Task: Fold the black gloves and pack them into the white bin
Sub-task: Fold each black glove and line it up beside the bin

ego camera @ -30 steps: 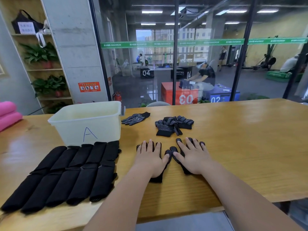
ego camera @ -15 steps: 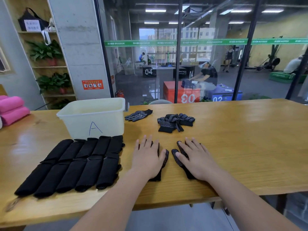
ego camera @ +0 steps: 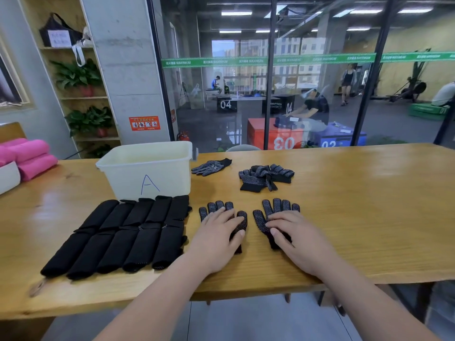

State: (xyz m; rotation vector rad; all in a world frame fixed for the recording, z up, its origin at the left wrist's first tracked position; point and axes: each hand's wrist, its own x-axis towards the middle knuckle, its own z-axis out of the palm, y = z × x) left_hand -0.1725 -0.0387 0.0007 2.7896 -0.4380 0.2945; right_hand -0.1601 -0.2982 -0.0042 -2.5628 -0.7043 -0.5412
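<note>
Two black dotted gloves lie flat, palm up, side by side on the wooden table (ego camera: 357, 205). My left hand (ego camera: 216, 239) rests flat on the left glove (ego camera: 216, 207), whose fingertips show beyond my fingers. My right hand (ego camera: 295, 237) lies flat on the right glove (ego camera: 275, 207), fingers straight. The white bin (ego camera: 147, 173), marked with a blue "A", stands behind and to the left. Several folded black gloves (ego camera: 123, 235) lie in two rows in front of the bin.
A single loose glove (ego camera: 211, 166) lies right of the bin, and a small heap of gloves (ego camera: 266, 177) sits behind my hands. Pink rolls (ego camera: 29, 156) are at the far left. A glass wall runs behind the table.
Both hands slid back toward me along the two gloves, uncovering the gloves' fingers. The gloves now lie a little further apart.
</note>
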